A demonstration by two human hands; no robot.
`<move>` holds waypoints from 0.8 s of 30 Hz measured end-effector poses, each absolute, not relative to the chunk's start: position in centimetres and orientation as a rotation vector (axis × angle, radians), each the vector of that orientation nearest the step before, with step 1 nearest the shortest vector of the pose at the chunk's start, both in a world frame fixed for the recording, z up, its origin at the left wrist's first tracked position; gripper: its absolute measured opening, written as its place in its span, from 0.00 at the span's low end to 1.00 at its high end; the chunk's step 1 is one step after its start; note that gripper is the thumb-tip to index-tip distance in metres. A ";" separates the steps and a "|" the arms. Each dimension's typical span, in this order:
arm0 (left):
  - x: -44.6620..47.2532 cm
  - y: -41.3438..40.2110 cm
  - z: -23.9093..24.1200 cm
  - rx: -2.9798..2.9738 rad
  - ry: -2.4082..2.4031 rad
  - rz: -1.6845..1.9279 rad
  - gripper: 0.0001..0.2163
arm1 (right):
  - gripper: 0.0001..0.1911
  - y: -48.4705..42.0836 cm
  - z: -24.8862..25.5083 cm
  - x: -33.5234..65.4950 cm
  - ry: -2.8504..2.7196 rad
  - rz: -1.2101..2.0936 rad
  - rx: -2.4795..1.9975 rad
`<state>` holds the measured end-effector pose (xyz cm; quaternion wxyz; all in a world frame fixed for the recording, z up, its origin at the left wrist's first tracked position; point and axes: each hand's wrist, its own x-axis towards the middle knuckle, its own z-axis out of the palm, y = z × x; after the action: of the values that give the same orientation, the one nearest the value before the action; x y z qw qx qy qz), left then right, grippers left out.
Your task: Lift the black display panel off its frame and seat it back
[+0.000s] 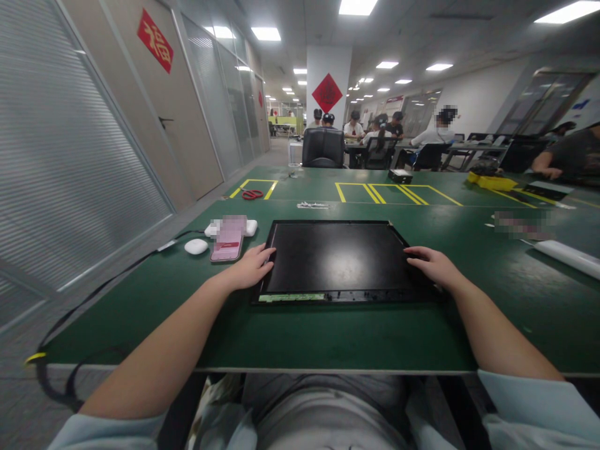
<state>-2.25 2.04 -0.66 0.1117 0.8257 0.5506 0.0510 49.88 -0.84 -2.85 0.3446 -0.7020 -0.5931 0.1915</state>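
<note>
A black flat display panel [338, 256] lies face up on the green table before me. A green circuit strip [291, 298] shows along its near edge, at the left. My left hand [253, 265] grips the panel's left side, with the fingertips on the frame. On the opposite side, my right hand [432, 265] holds the right edge, its fingers bent over the rim and the thumb low by the side. Just left of my left hand are a phone [228, 240], partly blurred, and a white rounded object [195, 247] like a mouse.
Red-handled scissors [252, 194] and several small metal pieces [313, 205] lie beyond the panel. A white roll [569, 258] is at the right, with a yellow object [492, 181] farther back. A black cable [107, 279] runs off the left edge. People sit at far tables.
</note>
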 end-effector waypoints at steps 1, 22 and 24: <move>-2.3 2.0 -0.6 2.425 1.616 0.148 0.33 | 0.20 -0.8 -2.9 49.9 -1.540 0.500 -1.818; -2.5 2.0 -0.8 2.406 1.585 0.203 0.31 | 0.21 -0.8 -3.6 50.3 -1.543 0.461 -1.840; -2.5 2.0 -0.8 2.400 1.593 0.198 0.31 | 0.22 -0.8 -3.7 50.5 -1.553 0.442 -1.848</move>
<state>-2.45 1.96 -0.83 0.1267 0.8244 0.5473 0.0681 50.47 -0.77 -3.68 0.3368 -0.7090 -0.5959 0.1694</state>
